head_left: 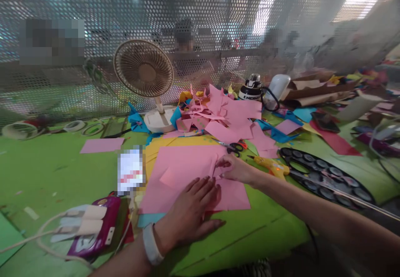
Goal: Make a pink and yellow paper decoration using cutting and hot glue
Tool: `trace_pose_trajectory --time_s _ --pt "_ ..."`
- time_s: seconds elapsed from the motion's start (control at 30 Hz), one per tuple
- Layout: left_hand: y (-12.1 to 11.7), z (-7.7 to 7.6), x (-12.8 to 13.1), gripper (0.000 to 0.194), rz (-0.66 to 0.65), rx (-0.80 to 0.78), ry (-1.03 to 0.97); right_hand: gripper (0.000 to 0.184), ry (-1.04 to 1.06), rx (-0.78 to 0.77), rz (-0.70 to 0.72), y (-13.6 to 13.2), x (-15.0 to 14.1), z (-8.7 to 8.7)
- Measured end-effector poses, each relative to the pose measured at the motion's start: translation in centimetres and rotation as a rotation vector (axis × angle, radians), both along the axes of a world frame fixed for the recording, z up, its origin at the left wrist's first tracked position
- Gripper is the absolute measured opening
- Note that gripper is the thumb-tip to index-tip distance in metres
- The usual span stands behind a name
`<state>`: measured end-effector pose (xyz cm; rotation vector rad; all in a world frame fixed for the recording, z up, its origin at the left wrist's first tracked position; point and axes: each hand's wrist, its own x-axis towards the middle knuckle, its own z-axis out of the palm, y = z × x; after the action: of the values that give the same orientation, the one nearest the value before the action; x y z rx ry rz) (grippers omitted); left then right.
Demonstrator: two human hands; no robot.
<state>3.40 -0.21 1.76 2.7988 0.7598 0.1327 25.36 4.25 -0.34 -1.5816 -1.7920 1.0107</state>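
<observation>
A large pink sheet of paper [184,160] lies on the green tabletop, over yellow paper [151,154]. My left hand [200,202], with a white band at its wrist, rests flat on the sheet's lower part, fingers stretched out. At the sheet's right side, my right hand [233,169] has its fingers pinched on a narrow, raised piece of pink paper [213,166]; whether it is a fold or a separate strip, I cannot tell. Just beyond that hand lie black-handled scissors [234,148]. A yellow glue gun [270,165] lies to its right.
Pink paper scraps [218,110] are heaped behind the sheet, beside a white fan [143,68]. A black paint palette [325,177] lies at right. A purple power strip [96,227] with plugs and a lit phone [130,170] are at left. Perforated metal [200,2] stands behind.
</observation>
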Motion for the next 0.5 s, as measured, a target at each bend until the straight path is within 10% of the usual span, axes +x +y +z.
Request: trace_pose_trajectory --time_s 0.5 --pt "-0.1 1.3 0.4 0.074 0.022 -0.035 0.004 0.029 -0.006 0.064 0.100 0.5 0.6 -0.3"
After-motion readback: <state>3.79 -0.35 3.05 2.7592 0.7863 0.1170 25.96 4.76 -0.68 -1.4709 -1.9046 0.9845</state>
